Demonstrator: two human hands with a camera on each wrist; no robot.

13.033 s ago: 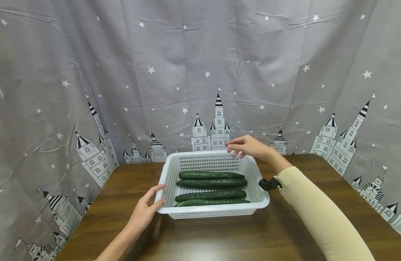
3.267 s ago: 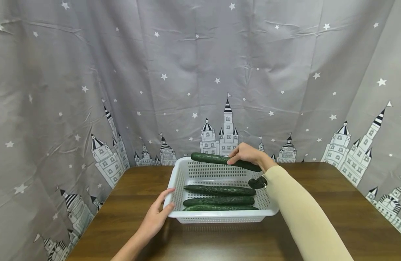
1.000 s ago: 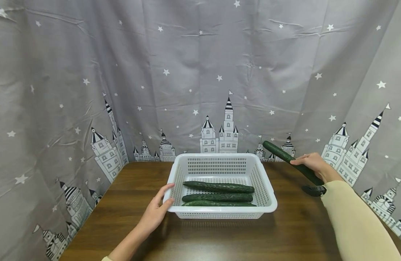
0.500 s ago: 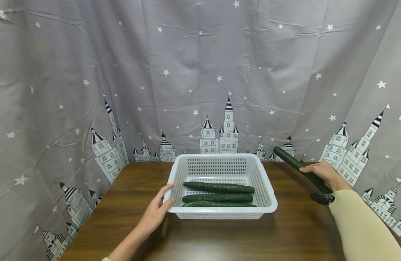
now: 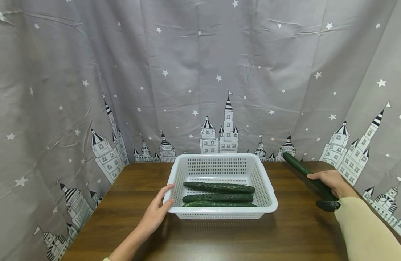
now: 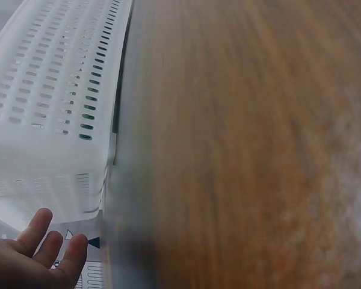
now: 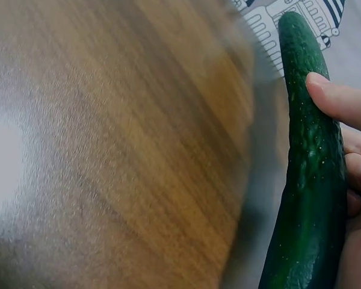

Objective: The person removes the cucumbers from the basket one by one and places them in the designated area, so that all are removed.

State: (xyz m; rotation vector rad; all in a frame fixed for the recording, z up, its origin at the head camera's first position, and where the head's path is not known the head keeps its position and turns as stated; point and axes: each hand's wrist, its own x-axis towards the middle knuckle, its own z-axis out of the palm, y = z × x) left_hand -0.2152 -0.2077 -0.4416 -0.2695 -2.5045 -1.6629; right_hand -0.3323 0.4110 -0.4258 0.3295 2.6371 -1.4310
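Observation:
My right hand (image 5: 331, 181) grips a long dark green cucumber (image 5: 298, 165) to the right of the basket, its far end pointing to the back left. The right wrist view shows the thumb on top of the cucumber (image 7: 307, 162) and the fingers along its side. A white perforated plastic basket (image 5: 220, 209) stands mid-table. Lying lengthwise inside are three cucumbers: a back one (image 5: 220, 187), a middle one (image 5: 218, 198) and a front one (image 5: 220, 204), partly hidden by the near rim. My left hand (image 5: 154, 214) holds the basket's left rim, thumb and index finger over it.
All of this is on a brown wooden table (image 5: 138, 185) with a glossy front part. Behind it and at both sides hangs a grey curtain (image 5: 200, 72) printed with stars and castles. A black strap (image 5: 327, 206) sits at my right wrist.
My right hand lifted a cucumber out of the basket and carried it right. Over the last second it has moved lower and farther right. The left hand has stayed at the rim.

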